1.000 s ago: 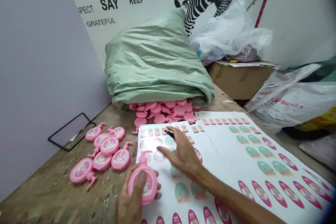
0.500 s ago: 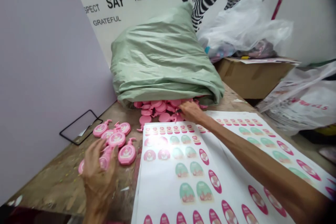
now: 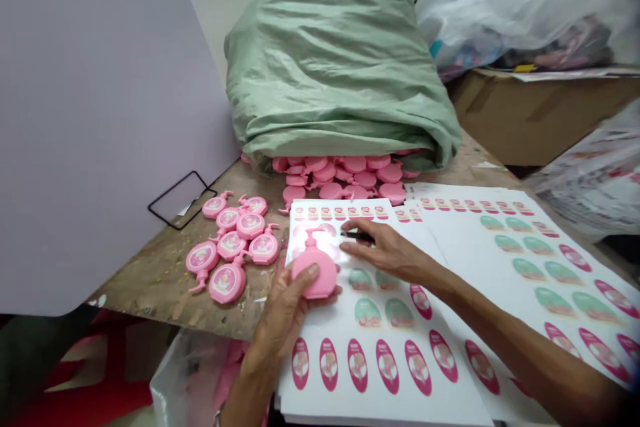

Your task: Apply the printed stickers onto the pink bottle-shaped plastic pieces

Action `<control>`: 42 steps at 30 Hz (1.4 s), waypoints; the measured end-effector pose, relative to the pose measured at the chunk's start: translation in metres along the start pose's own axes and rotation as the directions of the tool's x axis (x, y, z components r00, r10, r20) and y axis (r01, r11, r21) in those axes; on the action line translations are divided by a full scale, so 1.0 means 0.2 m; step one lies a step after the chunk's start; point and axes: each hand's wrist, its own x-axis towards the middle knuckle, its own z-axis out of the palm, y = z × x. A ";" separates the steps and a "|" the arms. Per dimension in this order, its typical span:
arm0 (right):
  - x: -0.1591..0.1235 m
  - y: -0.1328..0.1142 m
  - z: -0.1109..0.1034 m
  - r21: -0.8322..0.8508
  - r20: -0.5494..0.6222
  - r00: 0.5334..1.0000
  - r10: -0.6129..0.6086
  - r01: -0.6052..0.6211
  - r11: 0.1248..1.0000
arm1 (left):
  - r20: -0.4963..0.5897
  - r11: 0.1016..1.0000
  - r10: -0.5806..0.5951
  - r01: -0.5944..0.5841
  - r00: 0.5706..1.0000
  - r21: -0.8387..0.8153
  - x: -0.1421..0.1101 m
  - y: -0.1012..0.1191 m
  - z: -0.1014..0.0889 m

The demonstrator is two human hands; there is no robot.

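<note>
My left hand (image 3: pixel 281 312) is closed around a pink toy pump bottle (image 3: pixel 318 272), thumb across its round plain front, pump upward. It is held over the sticker sheet (image 3: pixel 320 323), which carries green, pink and white printed stickers. My right hand (image 3: pixel 393 250) pinches a slim black tool (image 3: pixel 359 236) just above the sheet's upper stickers; its exact kind is unclear. To the left lie several pink pump bottles (image 3: pixel 227 282) with round printed labels facing up. Plain pink bottles (image 3: pixel 331 191) are heaped at the far edge of the sheet.
A large pale green sack (image 3: pixel 340 73) stands behind the heap. On the right is a second sticker sheet (image 3: pixel 465 240), with a cardboard box (image 3: pixel 545 113) and plastic bags (image 3: pixel 525 0) beyond. A black wire frame (image 3: pixel 175 195) lies by the left wall.
My right hand has drawn back from the heap to the sticker sheet. My left hand has left the labelled bottles and now holds a plain pink one. The view has tilted down.
</note>
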 end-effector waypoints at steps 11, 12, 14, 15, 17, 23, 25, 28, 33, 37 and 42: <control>0.04 0.20 0.14 -0.617 -0.234 0.896 -0.377 0.163 0.770 | -0.177 0.949 0.185 -0.129 0.967 0.287 0.13 0.00 -0.01; 0.04 0.20 0.15 -0.626 -0.233 0.891 -0.390 0.169 0.761 | -0.167 0.940 0.190 -0.130 0.967 0.316 0.14 -0.01 -0.01; 0.04 0.22 0.15 -0.631 -0.231 0.887 -0.400 0.177 0.756 | -0.152 0.928 0.190 -0.127 0.970 0.349 0.15 -0.03 -0.02; 0.05 0.22 0.15 -0.628 -0.230 0.886 -0.402 0.181 0.757 | -0.146 0.927 0.183 -0.121 0.972 0.354 0.16 -0.03 -0.03; 0.05 0.23 0.15 -0.612 -0.229 0.888 -0.398 0.187 0.769 | -0.136 0.930 0.165 -0.108 0.977 0.350 0.16 -0.03 -0.04; 0.06 0.21 0.16 -0.507 -0.241 0.911 -0.336 0.177 0.843 | -0.090 0.934 0.152 -0.113 0.984 0.340 0.17 -0.03 -0.06; 0.06 0.19 0.18 -0.510 -0.212 0.918 -0.334 0.187 0.840 | -0.069 0.936 0.142 -0.111 0.987 0.335 0.17 -0.02 -0.06; 0.07 0.17 0.20 -0.540 -0.211 0.917 -0.339 0.180 0.822 | -0.062 0.940 0.117 -0.091 0.991 0.329 0.16 -0.01 -0.07; 0.07 0.20 0.18 -0.613 -0.289 0.887 -0.359 0.117 0.782 | -0.061 0.947 0.107 -0.083 0.992 0.309 0.15 -0.01 -0.08; 0.07 0.22 0.16 -0.542 -0.260 0.907 -0.330 0.146 0.828 | -0.054 0.953 0.099 -0.079 0.994 0.294 0.16 -0.01 -0.07; 0.09 0.20 0.16 -0.527 -0.247 0.926 -0.287 0.120 0.841 | -0.050 0.950 0.091 -0.071 0.995 0.305 0.16 0.00 -0.06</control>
